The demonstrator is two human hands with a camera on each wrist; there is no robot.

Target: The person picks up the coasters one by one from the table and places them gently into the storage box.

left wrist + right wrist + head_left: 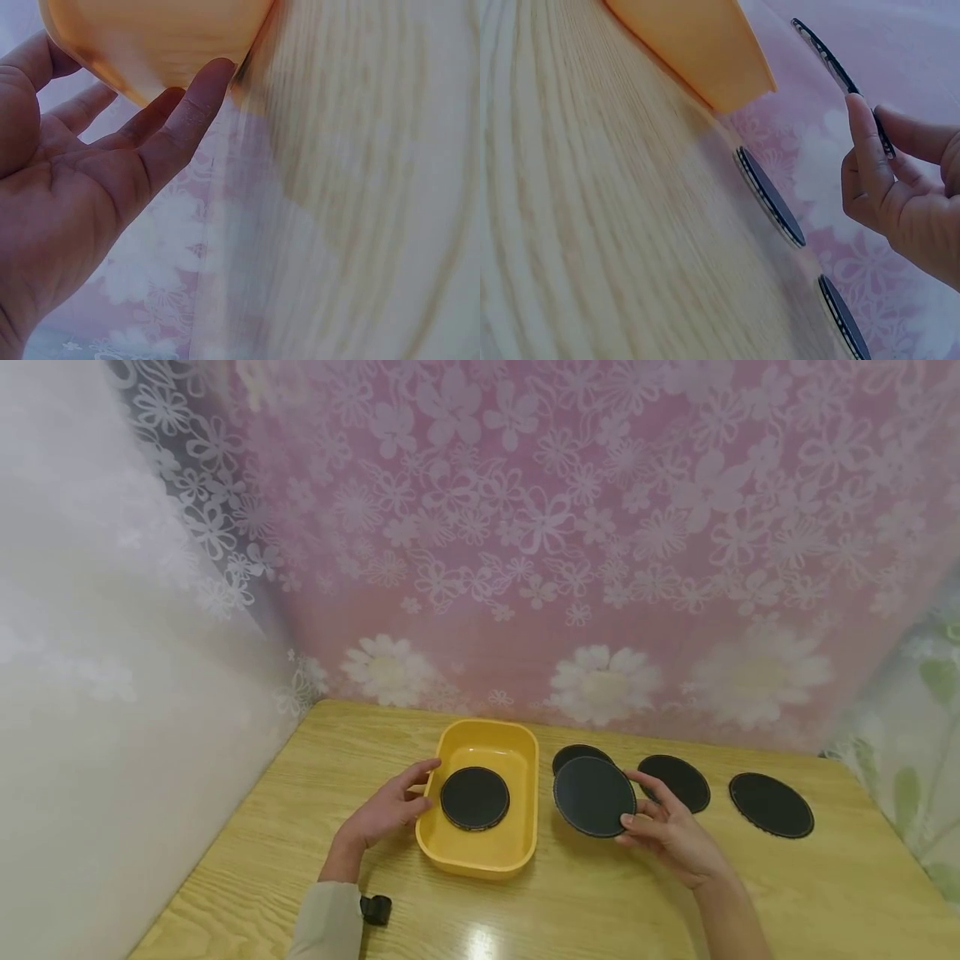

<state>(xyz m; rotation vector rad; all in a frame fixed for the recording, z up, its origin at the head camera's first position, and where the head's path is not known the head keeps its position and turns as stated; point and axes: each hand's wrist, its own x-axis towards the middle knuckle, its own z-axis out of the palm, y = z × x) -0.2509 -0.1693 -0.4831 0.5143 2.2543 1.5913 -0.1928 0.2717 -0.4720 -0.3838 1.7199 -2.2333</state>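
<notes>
My right hand (667, 835) pinches a round black coaster (595, 797) near its right edge, thumb on one face, and holds it above the table. In the right wrist view this coaster (825, 56) appears nearly edge-on, clear of the table. My left hand (386, 810) touches the left side of a yellow rectangular tub (480, 866) with fingers fairly straight; in the left wrist view fingertips (214, 79) rest against its wall. Another black coaster (475, 797) lies flat inside the tub.
Right of the tub, a coaster (577, 753) lies partly hidden behind the held one. Two further coasters, one middle coaster (678, 781) and one far-right coaster (771, 805), lie on the wooden table (247, 852). A flowered pink curtain (487, 610) hangs behind.
</notes>
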